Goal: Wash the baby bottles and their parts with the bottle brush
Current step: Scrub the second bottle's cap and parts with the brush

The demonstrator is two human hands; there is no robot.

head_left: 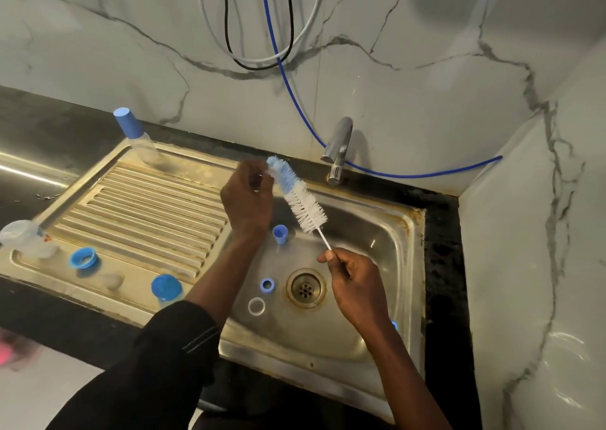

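The bottle brush (296,196), with white bristles and a blue tip, slants above the sink basin (377,232). My right hand (355,285) pinches its thin wire handle. My left hand (247,200) is curled at the brush's blue tip and seems to pinch a small clear part there, mostly hidden by the fingers. In the basin lie a blue cap (280,234), a blue ring (267,284) and a clear ring (256,306). A capped clear bottle (136,136) stands at the drainboard's far corner.
On the ribbed drainboard (141,213) sit a blue collar (83,258), a blue-topped piece (166,287), a clear teat (113,280) and a clear bottle (26,237) at the left edge. The tap (339,149) stands behind the basin, the drain (305,288) at its centre. Marble walls close the back and right.
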